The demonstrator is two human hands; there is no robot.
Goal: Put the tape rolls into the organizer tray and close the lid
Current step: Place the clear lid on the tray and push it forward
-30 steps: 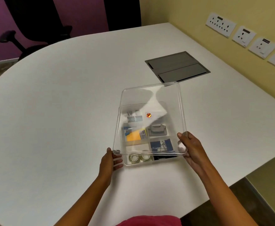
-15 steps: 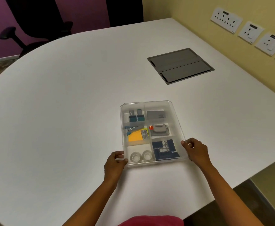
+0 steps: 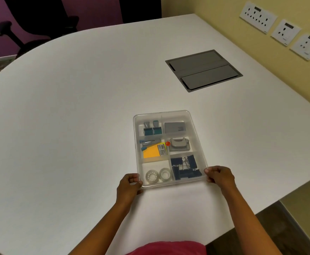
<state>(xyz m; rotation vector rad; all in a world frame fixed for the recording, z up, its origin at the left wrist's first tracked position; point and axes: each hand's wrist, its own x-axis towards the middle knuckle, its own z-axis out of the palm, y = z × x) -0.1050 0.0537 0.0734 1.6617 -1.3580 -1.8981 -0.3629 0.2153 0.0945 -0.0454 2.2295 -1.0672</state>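
My left hand point(image 3: 130, 184) pinches the near left corner of the clear lid point(image 3: 193, 129), and my right hand point(image 3: 219, 176) pinches the near right corner. The lid lies flat on the organizer tray point(image 3: 135, 144), whose long side points away from me. The two tape rolls point(image 3: 158, 175) sit inside, in the near left box, just beside my left fingers. I think pressing down is all that's left.

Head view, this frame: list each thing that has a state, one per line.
lid: down on the tray, looks closed
organizer tray: flat on the table
tape rolls: two, lying flat, near-left compartment
left hand: gripping near-left corner
right hand: gripping near-right corner
table hatch: flaps shut
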